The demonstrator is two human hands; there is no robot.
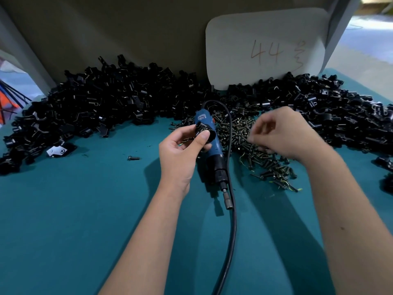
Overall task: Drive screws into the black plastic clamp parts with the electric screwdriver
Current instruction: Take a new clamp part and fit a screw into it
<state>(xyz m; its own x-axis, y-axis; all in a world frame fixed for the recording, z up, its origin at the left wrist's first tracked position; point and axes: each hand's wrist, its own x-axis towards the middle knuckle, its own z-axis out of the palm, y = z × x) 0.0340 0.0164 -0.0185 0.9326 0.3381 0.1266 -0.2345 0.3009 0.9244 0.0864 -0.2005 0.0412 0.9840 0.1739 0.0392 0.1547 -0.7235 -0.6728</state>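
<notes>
Black plastic clamp part point(200, 129) sits pinched in the left hand point(180, 150) – small, glossy, a tubular end pointing up and away; thumb on its near side, fingers curled behind it. Hand is raised just over the electric screwdriver point(212, 150), which lies flat on the teal table mat point(85, 209): blue body, black collar, metal bit holder aimed toward the person, black cord point(230, 209) looping from the far end back down past the bit.

Right hand point(282, 133) hovers over the screw pile point(244, 141), palm down, fingers bunched and blurred – can't tell if it has a screw or how closed it is.

Around it: big heap of black clamp parts point(95, 103) banked along the back, continuing on the right side. One stray screw point(133, 158) lies alone on the mat left of the left hand. A silvery flat piece point(56, 150) rests at the heap's near edge. White card point(265, 50) marked "44" stands behind the heap. The left hand covers part of the screwdriver body.
</notes>
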